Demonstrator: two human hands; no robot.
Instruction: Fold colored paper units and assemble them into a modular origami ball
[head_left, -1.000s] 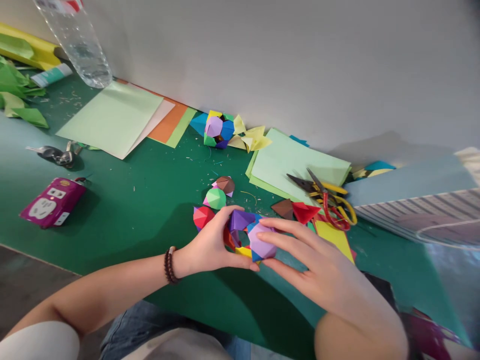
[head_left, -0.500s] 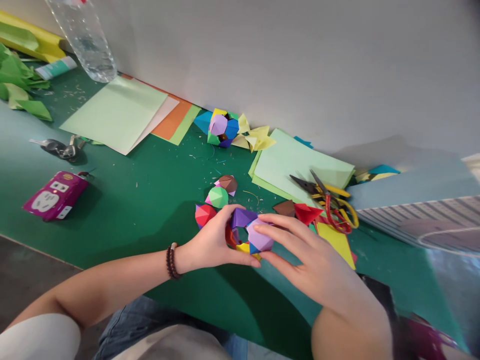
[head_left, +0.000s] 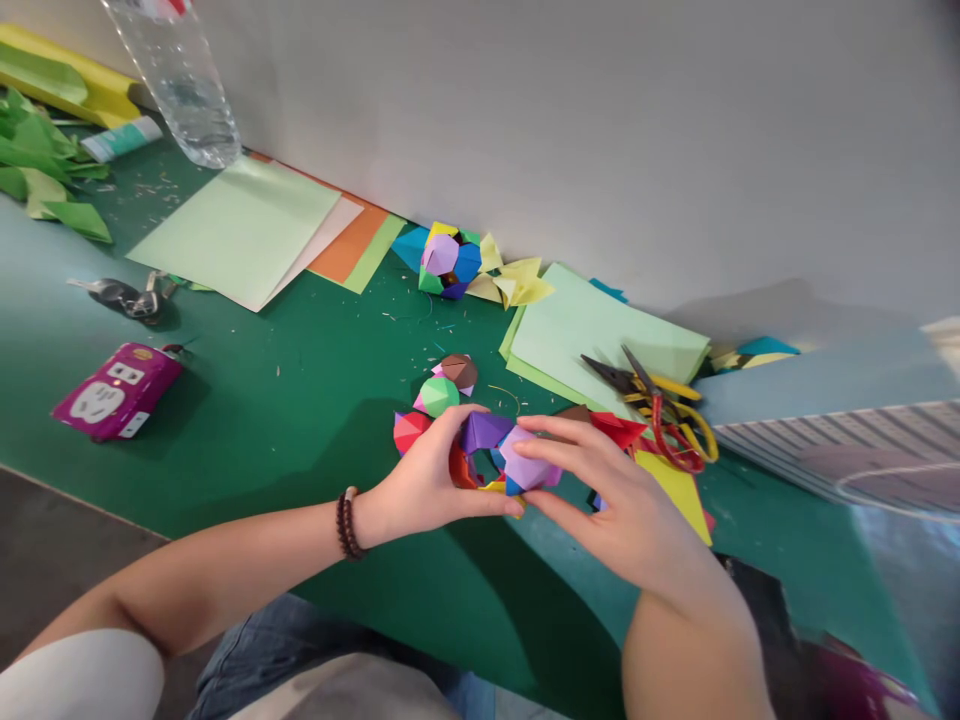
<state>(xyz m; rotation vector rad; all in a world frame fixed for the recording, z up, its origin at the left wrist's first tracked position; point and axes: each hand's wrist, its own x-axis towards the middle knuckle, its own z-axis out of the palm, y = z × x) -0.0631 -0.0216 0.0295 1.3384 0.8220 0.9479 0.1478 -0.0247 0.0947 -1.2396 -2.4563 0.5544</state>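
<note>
The left hand (head_left: 427,470) and the right hand (head_left: 615,500) grip together a half-built origami ball (head_left: 499,450) from both sides, fingers curled closely on it. It has purple, blue, red and yellow folded units and one round gap. It is held above the green cutting mat (head_left: 225,450), in the middle, just beside a red origami ball (head_left: 411,432).

A: What's on the mat (head_left: 300,420)?
B: Left, a power strip (head_left: 116,392). Right, paper sheets (head_left: 600,335) w/ scissors (head_left: 660,400) on top. Centre, origami model (head_left: 487,432) in left hand (head_left: 427,470) & right hand (head_left: 607,500).
A: And behind?
B: Water bottle (head_left: 180,85) by the wall (head_left: 570,130).
</note>
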